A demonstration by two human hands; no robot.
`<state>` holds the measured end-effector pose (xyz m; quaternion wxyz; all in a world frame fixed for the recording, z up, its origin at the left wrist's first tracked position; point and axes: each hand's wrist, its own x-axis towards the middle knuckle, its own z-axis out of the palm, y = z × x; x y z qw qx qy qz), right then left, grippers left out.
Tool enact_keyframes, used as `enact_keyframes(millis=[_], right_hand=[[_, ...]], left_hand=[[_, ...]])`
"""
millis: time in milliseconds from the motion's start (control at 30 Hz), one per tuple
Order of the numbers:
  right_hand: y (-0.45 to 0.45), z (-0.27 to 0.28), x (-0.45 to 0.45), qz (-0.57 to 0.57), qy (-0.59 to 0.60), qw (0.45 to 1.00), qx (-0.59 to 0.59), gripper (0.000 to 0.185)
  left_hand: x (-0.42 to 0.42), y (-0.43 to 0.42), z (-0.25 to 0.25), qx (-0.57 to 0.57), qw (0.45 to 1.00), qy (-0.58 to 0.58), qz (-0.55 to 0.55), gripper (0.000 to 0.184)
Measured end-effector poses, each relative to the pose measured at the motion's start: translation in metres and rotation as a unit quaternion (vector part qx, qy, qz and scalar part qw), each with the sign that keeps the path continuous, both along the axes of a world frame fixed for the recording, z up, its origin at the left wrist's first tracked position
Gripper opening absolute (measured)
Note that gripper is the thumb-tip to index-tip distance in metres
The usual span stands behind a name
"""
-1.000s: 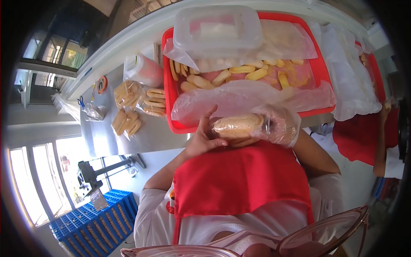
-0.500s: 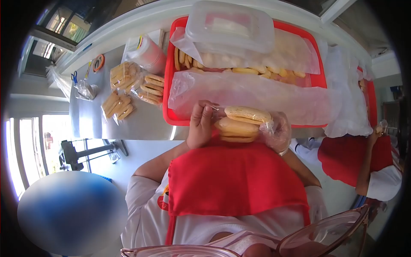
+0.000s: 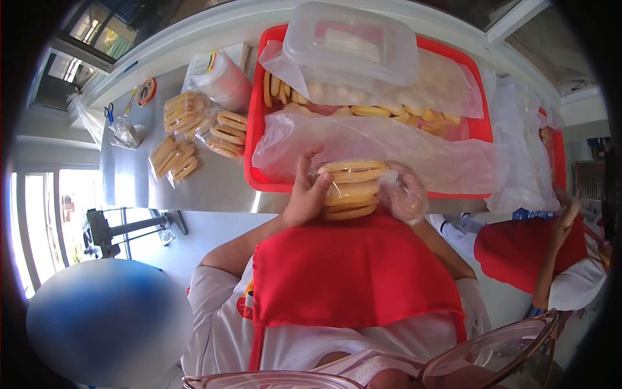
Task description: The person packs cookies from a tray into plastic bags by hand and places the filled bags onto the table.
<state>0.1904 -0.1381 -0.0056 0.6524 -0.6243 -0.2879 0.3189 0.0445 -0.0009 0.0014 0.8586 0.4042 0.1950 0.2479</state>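
Observation:
A clear plastic bag of ladyfinger biscuits (image 3: 353, 192) is held between my two hands in front of the red apron, at the near edge of the table. My left hand (image 3: 308, 192) is against the bag's left end, its thumb on the plastic and its index finger raised; the other fingers are partly hidden. My right hand (image 3: 408, 194), in a clear plastic glove, is wrapped round the right end of the bag. Just beyond stands a red tray (image 3: 254, 170) of loose biscuits, partly covered by translucent plastic sheets (image 3: 382, 150).
On the tray's far side rests a translucent plastic box (image 3: 353, 42). Filled biscuit bags (image 3: 175, 159) lie to the left, near a plastic tub (image 3: 223, 81), orange tape roll (image 3: 147, 91) and blue-handled scissors (image 3: 109, 113). A co-worker's arm (image 3: 552, 249) shows at right.
My left hand has let go of its pinch on the bag's edge and spread its thumb and index finger. The biscuit bag has shifted left and turned more upright, with my right hand following.

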Motion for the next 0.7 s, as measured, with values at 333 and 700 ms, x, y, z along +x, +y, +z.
enact_keyframes(millis=[333, 700], right_hand=[[0.009, 0.005, 0.002, 0.099, 0.097, 0.990, -0.023, 0.026], [0.035, 0.038, 0.017, 0.048, -0.112, 0.992, 0.014, 0.018]], left_hand=[[0.001, 0.006, -0.003, -0.028, 0.999, 0.028, -0.018, 0.057], [0.000, 0.010, -0.006, -0.031, 0.993, -0.100, -0.058, 0.053]])
